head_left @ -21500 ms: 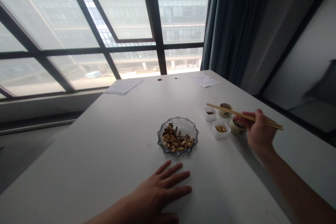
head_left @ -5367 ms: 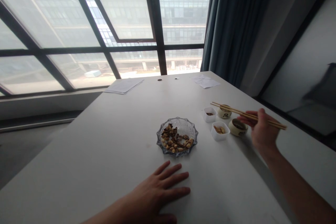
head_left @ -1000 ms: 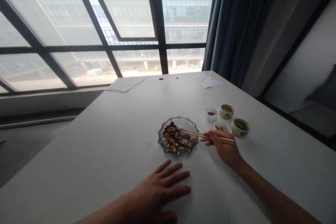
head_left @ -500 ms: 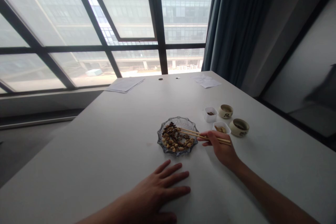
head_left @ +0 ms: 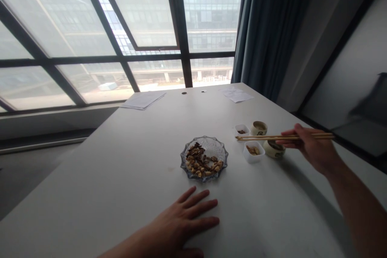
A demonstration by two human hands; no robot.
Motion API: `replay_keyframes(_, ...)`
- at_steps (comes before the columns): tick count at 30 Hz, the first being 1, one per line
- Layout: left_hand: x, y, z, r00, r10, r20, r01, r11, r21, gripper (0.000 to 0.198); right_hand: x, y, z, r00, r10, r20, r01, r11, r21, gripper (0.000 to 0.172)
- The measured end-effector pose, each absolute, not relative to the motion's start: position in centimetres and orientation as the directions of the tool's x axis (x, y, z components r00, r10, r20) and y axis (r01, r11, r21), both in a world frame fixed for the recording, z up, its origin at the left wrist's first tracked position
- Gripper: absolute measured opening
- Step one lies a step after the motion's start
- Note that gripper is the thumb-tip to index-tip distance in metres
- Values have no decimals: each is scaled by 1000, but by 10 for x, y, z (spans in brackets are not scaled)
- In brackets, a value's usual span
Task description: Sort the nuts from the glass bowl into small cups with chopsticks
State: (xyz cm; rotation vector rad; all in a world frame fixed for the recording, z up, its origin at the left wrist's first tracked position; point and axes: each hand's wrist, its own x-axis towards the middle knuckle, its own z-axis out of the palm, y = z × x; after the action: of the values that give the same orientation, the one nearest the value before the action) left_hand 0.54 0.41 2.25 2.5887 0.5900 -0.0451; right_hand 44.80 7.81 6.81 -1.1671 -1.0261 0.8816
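My right hand (head_left: 308, 143) is closed around a pair of wooden chopsticks (head_left: 272, 137), held nearly level. At their tips is a small brownish piece, too small to name. The tips hover between two small white plastic cups: the far cup (head_left: 237, 130) holds a few dark bits, the near cup (head_left: 253, 158) some tan pieces. My left hand (head_left: 190, 217) lies on the table with its fingers spread, holding nothing. Just beyond it stands a scalloped glass bowl (head_left: 222, 145) with mixed nuts or seeds (head_left: 201, 165), dark and pale, heaped mostly on its left and near sides.
Two cream ceramic cups with dark markings stand at the right, one farther back (head_left: 258, 129) and one nearer (head_left: 273, 152), partly behind my right hand. Papers (head_left: 143, 100) lie at the table's far left corner, and more sheets (head_left: 238, 95) at the far right.
My right hand has moved right and a little away with the chopsticks, from over the glass bowl to over the white cups. My left hand has stayed in place.
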Motion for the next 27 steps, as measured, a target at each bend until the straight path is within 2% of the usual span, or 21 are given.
replay_keyframes(4,5,4,22,900,409,-150,430,-783,450,75,478,75,77,398,916,60,-31,79,-996,40)
replay_keyframes(7,5,5,22,900,408,-151,430,-783,450,76,484,72,81,427,904,29,-15,39,-999,38)
replay_keyframes(10,4,5,22,900,406,-159,433,-785,444,76,484,74,79,428,901,67,-17,83,-996,38)
replay_keyframes(15,5,4,23,899,405,-170,438,-796,419,74,468,83,69,484,851,204,-56,263,-963,46)
replay_keyframes(19,6,4,25,896,405,-182,444,-794,415,72,432,84,61,395,878,271,-87,329,-940,52)
replay_keyframes(27,4,5,22,905,398,-150,421,-788,449,74,349,68,49,110,960,258,8,258,-966,58)
